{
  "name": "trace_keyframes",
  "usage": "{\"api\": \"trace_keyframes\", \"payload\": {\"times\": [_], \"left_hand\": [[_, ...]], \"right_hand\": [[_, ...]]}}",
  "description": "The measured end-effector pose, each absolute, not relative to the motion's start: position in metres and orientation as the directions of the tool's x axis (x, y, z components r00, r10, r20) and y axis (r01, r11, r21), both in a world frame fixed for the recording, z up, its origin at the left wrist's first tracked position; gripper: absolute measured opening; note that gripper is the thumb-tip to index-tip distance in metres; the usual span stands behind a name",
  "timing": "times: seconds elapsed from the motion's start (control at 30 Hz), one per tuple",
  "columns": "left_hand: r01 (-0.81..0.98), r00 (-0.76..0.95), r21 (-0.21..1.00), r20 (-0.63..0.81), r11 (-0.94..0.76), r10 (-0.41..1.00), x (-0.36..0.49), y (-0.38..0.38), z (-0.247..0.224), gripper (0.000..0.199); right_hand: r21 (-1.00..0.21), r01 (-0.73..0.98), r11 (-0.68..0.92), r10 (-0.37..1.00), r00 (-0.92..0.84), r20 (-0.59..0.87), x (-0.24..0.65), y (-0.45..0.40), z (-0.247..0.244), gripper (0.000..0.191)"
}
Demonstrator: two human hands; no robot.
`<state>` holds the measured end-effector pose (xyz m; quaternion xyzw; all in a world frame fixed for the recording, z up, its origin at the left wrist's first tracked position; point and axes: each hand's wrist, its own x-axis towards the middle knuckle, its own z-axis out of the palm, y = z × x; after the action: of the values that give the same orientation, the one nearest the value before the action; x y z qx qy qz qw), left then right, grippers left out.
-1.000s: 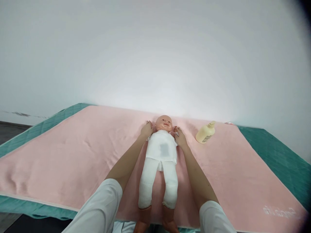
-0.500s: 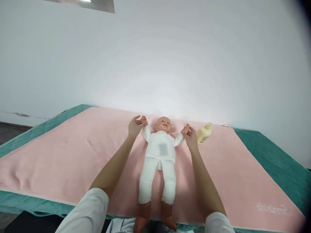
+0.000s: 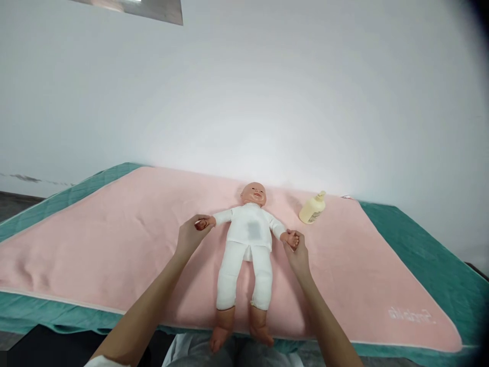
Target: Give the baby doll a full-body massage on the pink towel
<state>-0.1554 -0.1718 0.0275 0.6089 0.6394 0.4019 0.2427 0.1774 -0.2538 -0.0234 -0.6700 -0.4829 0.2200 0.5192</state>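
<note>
A baby doll in a white top and white leggings lies on its back on the pink mat, its bare feet over the front edge. My left hand is closed around the doll's hand at the left, with that arm stretched out sideways. At the right, my right hand grips the doll's other hand, which is held low and out from its body. To the right of the doll's head, a pale yellow pump bottle leans to the right on the mat.
Green quilted bedding shows around the pink mat. Behind it rises a pale wall. My legs are below the front edge, and a dark object is at the lower left.
Both my hands have moved down towards me and the doll's arms with them, from raised beside its head to spread out lower. My left hand also went outward.
</note>
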Motion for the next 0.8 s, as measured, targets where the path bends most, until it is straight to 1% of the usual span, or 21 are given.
{"api": "trace_keyframes", "payload": {"times": [0.03, 0.17, 0.23, 0.27, 0.33, 0.43, 0.5, 0.57, 0.67, 0.8], "left_hand": [[0.59, -0.134, 0.806, 0.157, -0.048, 0.978, -0.157, -0.178, 0.022, 0.03], [0.616, -0.056, 0.786, 0.102, -0.046, 0.993, -0.162, -0.193, 0.001, 0.056], [0.675, -0.008, 0.735, 0.096, -0.066, 0.995, -0.162, -0.196, -0.007, 0.059], [0.712, 0.017, 0.698, 0.09, -0.075, 0.996, -0.161, -0.197, -0.01, 0.059], [0.791, 0.048, 0.606, 0.078, -0.085, 0.996, -0.158, -0.199, -0.015, 0.057], [0.888, 0.092, 0.441, 0.115, -0.134, 0.989, -0.153, -0.201, -0.019, 0.052], [0.918, 0.146, 0.346, 0.165, -0.196, 0.975, -0.149, -0.203, -0.021, 0.049], [0.929, 0.198, 0.273, 0.199, -0.249, 0.96, -0.145, -0.205, -0.023, 0.046], [0.938, 0.236, 0.195, 0.246, -0.287, 0.94, -0.142, -0.209, -0.027, 0.043], [0.942, 0.259, 0.141, 0.263, -0.303, 0.929, -0.143, -0.211, -0.031, 0.048]], "right_hand": [[-0.915, 0.404, -0.008, 0.887, 0.425, 0.18, 0.174, -0.259, -0.025, 0.047], [-0.933, 0.352, -0.075, 0.91, 0.408, 0.081, 0.168, -0.274, -0.031, 0.05], [-0.924, 0.37, -0.095, 0.918, 0.392, 0.063, 0.169, -0.278, -0.033, 0.05], [-0.908, 0.405, -0.111, 0.924, 0.379, 0.056, 0.17, -0.28, -0.036, 0.051], [-0.832, 0.539, -0.129, 0.932, 0.352, 0.084, 0.172, -0.283, -0.043, 0.054], [-0.611, 0.79, -0.039, 0.929, 0.255, 0.27, 0.174, -0.285, -0.061, 0.061], [-0.462, 0.887, 0.006, 0.917, 0.18, 0.357, 0.174, -0.285, -0.072, 0.061], [-0.365, 0.931, -0.02, 0.919, 0.161, 0.361, 0.174, -0.285, -0.079, 0.061], [-0.292, 0.953, -0.074, 0.929, 0.172, 0.326, 0.172, -0.285, -0.083, 0.066], [-0.268, 0.958, -0.104, 0.944, 0.18, 0.276, 0.169, -0.287, -0.081, 0.068]]}}
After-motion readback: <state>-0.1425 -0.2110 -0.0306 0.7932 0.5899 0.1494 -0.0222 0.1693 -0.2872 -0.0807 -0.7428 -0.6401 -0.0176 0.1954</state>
